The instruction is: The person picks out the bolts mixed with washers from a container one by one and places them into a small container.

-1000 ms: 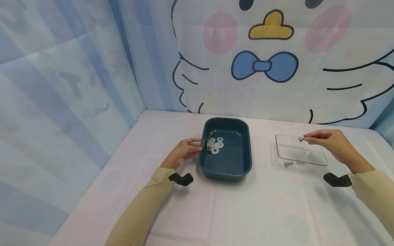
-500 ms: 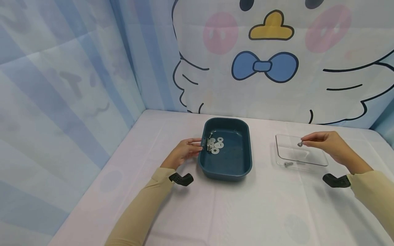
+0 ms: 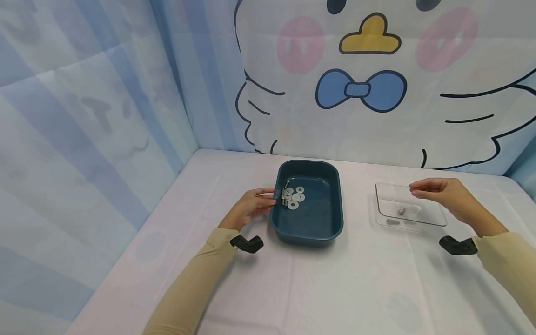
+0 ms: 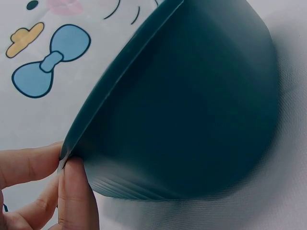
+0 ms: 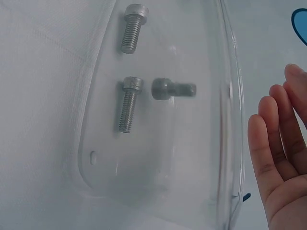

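My left hand pinches the rim of the dark teal bin, which stands near the back edge of the tabletop. My right hand is released: its fingers are relaxed, grasp nothing and hang over the back right side of the clear tray. This tray stands right of the bin, toward the tabletop's back right corner. Three socket-head screws show within it; two point roughly the same way, while the third screw is crosswise and blurred, so I cannot tell whether it is at rest.

I judge the step in hand to be depositing screws singly. Lower the fingertips close to the tray floor before parting them, to limit bounce and roll. Steady the bin without tilting it.

Materials: the tray appears to be smooth transparent plastic with rounded corners. The screws are grey metal with cylindrical heads and threaded shanks. The bin is opaque, smooth and round-cornered; flat ring washers and slim fasteners gather toward its left wall.
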### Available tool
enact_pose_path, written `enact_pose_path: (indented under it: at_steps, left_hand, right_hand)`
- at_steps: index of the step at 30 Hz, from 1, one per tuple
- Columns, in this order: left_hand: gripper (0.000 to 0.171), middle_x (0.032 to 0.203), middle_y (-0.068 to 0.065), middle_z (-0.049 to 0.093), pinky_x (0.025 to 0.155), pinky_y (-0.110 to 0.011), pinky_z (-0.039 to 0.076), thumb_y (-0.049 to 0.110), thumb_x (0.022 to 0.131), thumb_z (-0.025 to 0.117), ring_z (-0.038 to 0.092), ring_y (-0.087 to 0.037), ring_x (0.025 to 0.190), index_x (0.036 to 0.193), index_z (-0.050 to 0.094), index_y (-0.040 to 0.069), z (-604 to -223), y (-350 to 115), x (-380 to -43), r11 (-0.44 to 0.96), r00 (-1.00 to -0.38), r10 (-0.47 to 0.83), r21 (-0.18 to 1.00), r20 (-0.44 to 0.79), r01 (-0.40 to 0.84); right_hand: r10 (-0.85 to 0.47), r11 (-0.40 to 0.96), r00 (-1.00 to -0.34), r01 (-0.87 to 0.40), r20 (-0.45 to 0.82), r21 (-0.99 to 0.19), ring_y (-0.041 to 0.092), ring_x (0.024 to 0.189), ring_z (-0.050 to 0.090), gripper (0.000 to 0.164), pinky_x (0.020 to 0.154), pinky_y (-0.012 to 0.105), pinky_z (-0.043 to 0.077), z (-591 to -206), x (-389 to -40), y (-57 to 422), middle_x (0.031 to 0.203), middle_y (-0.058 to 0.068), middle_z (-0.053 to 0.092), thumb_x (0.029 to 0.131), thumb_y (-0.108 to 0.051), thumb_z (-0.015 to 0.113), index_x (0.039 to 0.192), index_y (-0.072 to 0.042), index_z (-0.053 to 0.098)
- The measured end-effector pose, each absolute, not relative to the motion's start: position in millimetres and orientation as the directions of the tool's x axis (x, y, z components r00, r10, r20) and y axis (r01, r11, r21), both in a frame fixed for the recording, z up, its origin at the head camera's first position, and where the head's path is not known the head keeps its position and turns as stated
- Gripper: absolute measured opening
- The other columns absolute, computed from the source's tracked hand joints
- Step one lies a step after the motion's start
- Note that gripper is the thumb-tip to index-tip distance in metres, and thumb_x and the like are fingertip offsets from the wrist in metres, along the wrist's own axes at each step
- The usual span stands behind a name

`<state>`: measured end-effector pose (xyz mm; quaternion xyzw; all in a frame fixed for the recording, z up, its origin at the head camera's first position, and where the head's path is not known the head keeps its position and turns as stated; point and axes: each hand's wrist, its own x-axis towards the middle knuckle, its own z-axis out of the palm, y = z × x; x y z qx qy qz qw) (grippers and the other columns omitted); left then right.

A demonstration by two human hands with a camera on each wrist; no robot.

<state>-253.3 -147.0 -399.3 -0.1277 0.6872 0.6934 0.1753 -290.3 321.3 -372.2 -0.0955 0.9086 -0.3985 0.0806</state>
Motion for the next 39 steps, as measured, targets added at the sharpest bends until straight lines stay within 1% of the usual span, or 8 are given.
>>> enact_pose_path:
  at_steps: [8,12,18,24,29,32,36,39]
  left_hand:
    - [0.045,0.123,-0.014,0.060,0.068,-0.019,0.052,0.001,0.087,0.062,0.063,-0.009,0.080,0.131,0.055,0.010,-398.1,-146.7,-252.7,-0.003,-0.908,0.070,0.911,-0.412,-0.413]
    - [0.045,0.123,-0.015,0.060,0.066,-0.018,0.052,0.000,0.088,0.061,0.063,-0.008,0.078,0.131,0.054,0.009,-398.4,-146.5,-252.4,-0.008,-0.911,0.073,0.913,-0.406,-0.408]
    - [0.045,0.123,-0.014,0.060,0.066,-0.018,0.051,0.001,0.087,0.062,0.063,-0.009,0.078,0.130,0.055,0.010,-398.4,-146.1,-252.0,-0.008,-0.907,0.068,0.909,-0.416,-0.417]
    - [0.044,0.120,-0.012,0.061,0.066,-0.019,0.051,0.000,0.087,0.062,0.062,-0.009,0.079,0.130,0.056,0.011,-400.2,-146.4,-253.0,-0.020,-0.908,0.062,0.909,-0.415,-0.417]
    - [0.044,0.117,-0.009,0.062,0.067,-0.019,0.052,0.000,0.087,0.062,0.062,-0.010,0.082,0.129,0.056,0.011,-400.6,-145.6,-253.4,-0.023,-0.905,0.054,0.906,-0.422,-0.423]
    - [0.044,0.120,-0.011,0.061,0.067,-0.019,0.051,0.000,0.087,0.062,0.062,-0.009,0.082,0.130,0.056,0.011,-400.4,-145.5,-253.5,-0.023,-0.904,0.056,0.905,-0.423,-0.425]
    - [0.046,0.127,-0.015,0.058,0.066,-0.018,0.051,-0.001,0.088,0.060,0.062,-0.007,0.078,0.132,0.053,0.008,-400.0,-145.8,-253.3,-0.032,-0.910,0.075,0.911,-0.408,-0.411]
    - [0.047,0.129,-0.018,0.056,0.065,-0.017,0.050,-0.003,0.089,0.058,0.061,-0.005,0.075,0.134,0.051,0.006,-399.8,-146.4,-252.6,-0.039,-0.914,0.091,0.916,-0.396,-0.400]
  right_hand:
    - [-0.258,0.635,-0.964,-0.123,-0.059,-0.763,-0.014,0.082,0.058,0.054,0.070,0.002,0.043,-372.6,-290.1,322.2,0.087,-0.034,0.059,0.088,-0.028,0.065,0.123,0.011,0.051]
    - [-0.274,0.616,-0.961,-0.139,-0.045,-0.776,-0.014,0.083,0.059,0.054,0.071,0.002,0.044,-373.3,-289.8,323.0,0.089,-0.033,0.060,0.088,-0.025,0.066,0.124,0.012,0.050]
    - [-0.298,0.600,-0.954,-0.167,-0.025,-0.782,-0.014,0.084,0.059,0.052,0.071,0.004,0.045,-373.0,-289.2,322.1,0.091,-0.031,0.062,0.088,-0.022,0.066,0.124,0.012,0.049]
    - [-0.304,0.623,-0.953,-0.200,0.001,-0.756,-0.014,0.087,0.058,0.045,0.073,0.004,0.045,-368.0,-288.1,314.1,0.094,-0.031,0.061,0.088,-0.019,0.066,0.123,0.007,0.052]
    - [-0.313,0.618,-0.950,-0.213,0.011,-0.756,-0.015,0.088,0.058,0.044,0.073,0.004,0.045,-361.7,-288.6,306.1,0.095,-0.031,0.061,0.088,-0.021,0.066,0.124,0.003,0.054]
    - [-0.335,0.591,-0.942,-0.225,0.018,-0.775,-0.015,0.088,0.058,0.039,0.073,0.005,0.045,-357.1,-288.4,300.6,0.096,-0.030,0.062,0.089,-0.020,0.065,0.122,-0.002,0.056]
    - [-0.324,0.567,-0.946,-0.213,0.022,-0.796,-0.011,0.089,0.060,0.035,0.074,0.008,0.048,-351.6,-288.8,288.4,0.096,-0.028,0.064,0.088,-0.018,0.066,0.121,-0.007,0.059]
    - [-0.319,0.553,-0.947,-0.212,0.030,-0.806,-0.007,0.089,0.063,0.037,0.076,0.010,0.049,-348.6,-289.7,277.8,0.096,-0.026,0.065,0.087,-0.017,0.067,0.121,-0.003,0.059]
